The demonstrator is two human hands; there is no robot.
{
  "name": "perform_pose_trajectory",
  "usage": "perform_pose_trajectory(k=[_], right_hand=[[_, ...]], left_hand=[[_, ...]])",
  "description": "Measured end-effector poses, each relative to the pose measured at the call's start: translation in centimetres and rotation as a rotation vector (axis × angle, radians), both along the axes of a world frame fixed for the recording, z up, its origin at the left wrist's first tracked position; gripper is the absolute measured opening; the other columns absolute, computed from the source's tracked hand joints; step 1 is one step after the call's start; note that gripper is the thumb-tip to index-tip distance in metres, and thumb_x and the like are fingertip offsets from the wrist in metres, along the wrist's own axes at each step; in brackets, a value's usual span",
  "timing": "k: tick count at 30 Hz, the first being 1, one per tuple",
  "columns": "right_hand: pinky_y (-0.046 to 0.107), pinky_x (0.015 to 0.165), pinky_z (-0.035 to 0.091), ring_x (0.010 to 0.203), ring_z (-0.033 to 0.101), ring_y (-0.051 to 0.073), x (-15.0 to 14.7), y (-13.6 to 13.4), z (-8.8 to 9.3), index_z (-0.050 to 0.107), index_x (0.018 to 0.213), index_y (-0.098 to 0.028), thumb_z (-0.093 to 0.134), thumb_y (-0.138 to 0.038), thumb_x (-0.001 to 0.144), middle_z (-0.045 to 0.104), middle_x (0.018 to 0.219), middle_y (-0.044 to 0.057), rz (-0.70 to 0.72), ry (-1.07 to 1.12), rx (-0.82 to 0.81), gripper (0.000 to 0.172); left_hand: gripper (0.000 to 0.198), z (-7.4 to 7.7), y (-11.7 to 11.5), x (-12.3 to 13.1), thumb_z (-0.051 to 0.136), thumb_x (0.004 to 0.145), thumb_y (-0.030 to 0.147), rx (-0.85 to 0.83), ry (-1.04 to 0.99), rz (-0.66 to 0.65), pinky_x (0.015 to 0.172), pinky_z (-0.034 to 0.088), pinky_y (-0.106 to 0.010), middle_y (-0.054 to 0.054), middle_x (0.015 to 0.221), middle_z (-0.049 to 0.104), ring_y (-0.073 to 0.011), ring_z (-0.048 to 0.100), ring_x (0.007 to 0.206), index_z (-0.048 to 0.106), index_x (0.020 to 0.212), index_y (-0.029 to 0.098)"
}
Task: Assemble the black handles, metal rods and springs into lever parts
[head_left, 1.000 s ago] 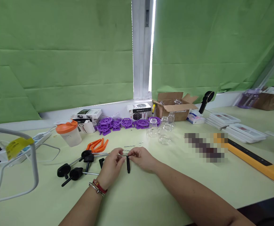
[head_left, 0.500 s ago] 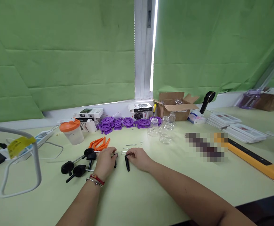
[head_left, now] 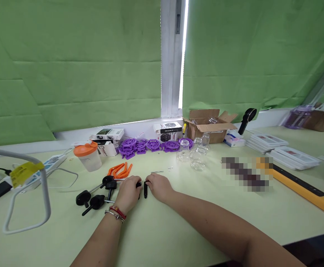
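Note:
My left hand (head_left: 127,194) is closed around a small black plastic part (head_left: 138,184), most of which the fingers hide. Just to its right, my right hand (head_left: 160,188) pinches the top of a short black handle (head_left: 145,191) that points down toward the table. A narrow gap separates the two black parts. Left of my left hand lie several black round caps (head_left: 97,201) with stubby handles and metal rods. Orange plastic frames (head_left: 120,171) rest just beyond that hand. A thin metal pin (head_left: 157,171) and small nuts (head_left: 170,169) lie beyond my right hand.
Purple plastic wheels (head_left: 153,145) line the back, beside clear glass jars (head_left: 198,165) and an open cardboard box (head_left: 210,135). An orange-lidded cup (head_left: 88,157) and a grey metal frame (head_left: 47,200) stand left. White packs (head_left: 294,157) and a yellow-black tool (head_left: 301,183) lie right.
My right hand has moved left, bringing its black handle closer to the part in my left hand. The handle now hangs more upright. The view has shifted slightly.

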State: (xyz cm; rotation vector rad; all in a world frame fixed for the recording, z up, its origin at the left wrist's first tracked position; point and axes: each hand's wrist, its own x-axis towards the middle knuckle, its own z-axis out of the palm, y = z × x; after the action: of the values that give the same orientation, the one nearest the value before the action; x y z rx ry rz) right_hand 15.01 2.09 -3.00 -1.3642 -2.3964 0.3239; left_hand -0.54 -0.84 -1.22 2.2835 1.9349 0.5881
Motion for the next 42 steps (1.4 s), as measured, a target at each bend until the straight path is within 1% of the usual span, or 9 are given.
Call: perform_pose_trajectory(k=[7, 13, 22, 24, 27, 29, 33, 42], right_hand=[[0.026, 0.068, 0.038, 0.085, 0.057, 0.016, -0.3, 0.05, 0.13, 0.059, 0.1, -0.023, 0.036, -0.029, 0.091, 0.06, 0.098, 0.004, 0.01, -0.037, 0.024, 0.026], [0.027, 0.067, 0.038, 0.083, 0.058, 0.016, -0.38, -0.12, 0.12, 0.06, 0.098, -0.022, 0.04, -0.032, 0.09, 0.059, 0.097, 0.004, 0.014, -0.076, 0.051, 0.024], [0.027, 0.065, 0.038, 0.082, 0.058, 0.017, -0.37, -0.26, 0.35, 0.06, 0.098, -0.021, 0.039, -0.03, 0.09, 0.059, 0.095, 0.005, 0.026, -0.107, 0.063, 0.024], [0.027, 0.065, 0.038, 0.082, 0.058, 0.017, -0.36, -0.22, 0.3, 0.06, 0.097, -0.02, 0.039, -0.03, 0.09, 0.058, 0.095, 0.005, 0.031, -0.107, 0.069, 0.024], [0.028, 0.064, 0.038, 0.081, 0.057, 0.017, -0.4, -0.19, 0.25, 0.059, 0.097, -0.02, 0.038, -0.029, 0.09, 0.058, 0.095, 0.005, 0.033, -0.108, 0.076, 0.024], [0.027, 0.064, 0.038, 0.082, 0.058, 0.017, -0.43, -0.2, 0.24, 0.059, 0.096, -0.02, 0.039, -0.029, 0.089, 0.058, 0.096, 0.005, 0.025, -0.11, 0.069, 0.023], [0.027, 0.065, 0.038, 0.083, 0.058, 0.017, -0.42, -0.25, 0.21, 0.059, 0.095, -0.02, 0.042, -0.029, 0.088, 0.058, 0.096, 0.005, 0.017, -0.103, 0.052, 0.021], [0.027, 0.067, 0.039, 0.085, 0.057, 0.017, -0.13, -0.3, 0.19, 0.059, 0.098, -0.02, 0.043, -0.029, 0.088, 0.058, 0.098, 0.005, 0.037, -0.088, 0.064, 0.021]], left_hand=[[0.018, 0.52, -0.27, 0.03, 0.055, 0.073, 0.015, -0.039, 0.01, 0.026, 0.08, 0.037, -0.031, -0.005, 0.091, 0.065, -0.0208, 0.056, 0.089, 0.061, 0.09, 0.018], [0.018, 0.71, -0.31, 0.23, 0.053, 0.073, 0.013, -0.04, 0.016, 0.02, 0.079, 0.037, -0.032, -0.006, 0.089, 0.064, -0.0217, 0.057, 0.089, 0.061, 0.088, 0.018], [0.021, 0.61, -0.37, 0.42, 0.047, 0.073, 0.007, -0.023, 0.004, -0.005, 0.076, 0.038, -0.029, -0.005, 0.085, 0.064, -0.019, 0.057, 0.084, 0.061, 0.084, 0.018], [0.019, 0.64, -0.4, 0.49, 0.047, 0.075, 0.01, -0.021, -0.008, -0.008, 0.075, 0.037, -0.029, -0.006, 0.085, 0.063, -0.019, 0.057, 0.083, 0.061, 0.084, 0.018], [0.015, 0.68, -0.42, 0.62, 0.048, 0.079, 0.021, -0.026, -0.02, -0.008, 0.074, 0.038, -0.03, -0.007, 0.085, 0.063, -0.0201, 0.057, 0.083, 0.061, 0.085, 0.017], [0.015, 0.64, -0.42, 0.68, 0.049, 0.08, 0.026, -0.033, -0.016, -0.008, 0.073, 0.038, -0.03, -0.007, 0.086, 0.063, -0.0206, 0.056, 0.083, 0.061, 0.084, 0.017], [0.014, 0.55, -0.41, 0.69, 0.052, 0.078, 0.026, -0.043, -0.013, 0.006, 0.073, 0.037, -0.03, -0.007, 0.086, 0.063, -0.0206, 0.056, 0.084, 0.061, 0.083, 0.018], [0.015, 0.61, -0.39, 0.59, 0.051, 0.078, 0.025, -0.049, -0.018, 0.011, 0.074, 0.038, -0.031, -0.007, 0.087, 0.063, -0.0206, 0.057, 0.084, 0.062, 0.085, 0.018]])
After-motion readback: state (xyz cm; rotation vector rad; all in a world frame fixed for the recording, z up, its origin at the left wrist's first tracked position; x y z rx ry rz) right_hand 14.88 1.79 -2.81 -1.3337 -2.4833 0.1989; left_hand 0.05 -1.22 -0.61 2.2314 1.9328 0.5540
